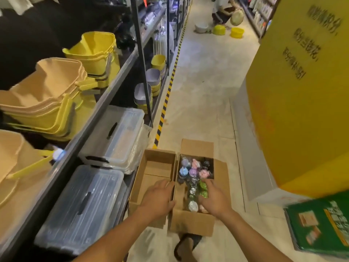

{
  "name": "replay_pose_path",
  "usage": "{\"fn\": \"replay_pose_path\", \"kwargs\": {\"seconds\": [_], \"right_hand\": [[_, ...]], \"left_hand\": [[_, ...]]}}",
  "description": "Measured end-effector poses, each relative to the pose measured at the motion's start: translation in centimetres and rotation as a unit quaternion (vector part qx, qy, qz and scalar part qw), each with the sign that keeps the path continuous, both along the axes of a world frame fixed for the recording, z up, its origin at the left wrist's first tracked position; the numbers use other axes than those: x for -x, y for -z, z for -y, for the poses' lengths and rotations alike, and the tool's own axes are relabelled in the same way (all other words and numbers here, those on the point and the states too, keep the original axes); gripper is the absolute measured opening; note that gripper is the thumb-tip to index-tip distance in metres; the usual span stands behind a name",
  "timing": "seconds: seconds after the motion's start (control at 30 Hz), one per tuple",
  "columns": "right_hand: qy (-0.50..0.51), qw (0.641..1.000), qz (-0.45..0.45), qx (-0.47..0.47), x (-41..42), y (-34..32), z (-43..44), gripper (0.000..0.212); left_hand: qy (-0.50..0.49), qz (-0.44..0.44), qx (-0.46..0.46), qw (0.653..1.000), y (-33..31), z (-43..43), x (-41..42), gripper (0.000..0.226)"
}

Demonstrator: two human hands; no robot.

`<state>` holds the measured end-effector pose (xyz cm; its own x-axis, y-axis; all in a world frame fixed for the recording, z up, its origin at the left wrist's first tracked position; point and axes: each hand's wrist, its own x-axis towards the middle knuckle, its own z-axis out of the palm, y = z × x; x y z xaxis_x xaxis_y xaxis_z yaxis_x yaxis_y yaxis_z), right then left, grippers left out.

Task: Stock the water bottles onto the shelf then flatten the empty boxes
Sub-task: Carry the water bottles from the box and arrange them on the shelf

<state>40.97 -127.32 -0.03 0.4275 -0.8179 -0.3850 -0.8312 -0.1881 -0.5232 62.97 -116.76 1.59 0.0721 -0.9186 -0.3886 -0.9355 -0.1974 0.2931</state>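
Partway: empty box [154, 167] at 6 o'clock, unflattened. Full box [190, 222] touching it still holds water bottles [194, 167]. Shelf [105, 93] at 9 o'clock. Left hand [158, 197] rests loose on the shared wall. Right hand [213, 201] is spread over the bottles, grip unclear.

Colourful bottles [195, 171] in open box [190, 222], empty box [156, 169] alongside

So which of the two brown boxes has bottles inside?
The box on the right, where the right hand reaches among colourful bottles. The left box beside it shows only bare cardboard inside.
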Motion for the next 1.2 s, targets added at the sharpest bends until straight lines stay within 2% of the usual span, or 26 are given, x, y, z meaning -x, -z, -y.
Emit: {"fn": "replay_pose_path", "kwargs": {"seconds": [0.23, 0.37, 0.57, 0.77, 0.93, 1.03, 1.2], "right_hand": [[-0.042, 0.998, -0.047, -0.013, -3.6, 6.3, 12.8, 0.069], [-0.037, 0.997, -0.063, -0.026, -5.2, 11.3, 17.7, 0.07], [-0.004, 0.997, -0.054, -0.051, -7.1, 21.8, 21.5, 0.064], [0.031, 0.996, -0.033, -0.072, -7.7, 34.0, 22.0, 0.062], [0.082, 0.992, -0.021, -0.09, -7.5, 42.3, 22.5, 0.061], [0.093, 0.992, -0.009, -0.09, -7.3, 44.5, 22.9, 0.06], [0.119, 0.99, 0.02, -0.072, -6.3, 48.0, 22.8, 0.056]], "left_hand": [[-0.022, -0.009, -0.037, 0.999, 5.6, 11.9, -3.1, 0.074], [-0.023, -0.031, -0.065, 0.997, 11.0, 16.8, -4.5, 0.068], [0.011, -0.04, -0.092, 0.995, 22.2, 23.0, -5.7, 0.061], [0.053, -0.005, -0.115, 0.992, 36.2, 27.7, -6.2, 0.05], [0.076, 0.054, -0.11, 0.99, 46.1, 31.8, -6.0, 0.074], [0.091, 0.1, -0.075, 0.988, 49.5, 33.8, -6.0, 0.093], [0.109, 0.153, -0.07, 0.98, 54.9, 36.4, -5.2, 0.106]]}}
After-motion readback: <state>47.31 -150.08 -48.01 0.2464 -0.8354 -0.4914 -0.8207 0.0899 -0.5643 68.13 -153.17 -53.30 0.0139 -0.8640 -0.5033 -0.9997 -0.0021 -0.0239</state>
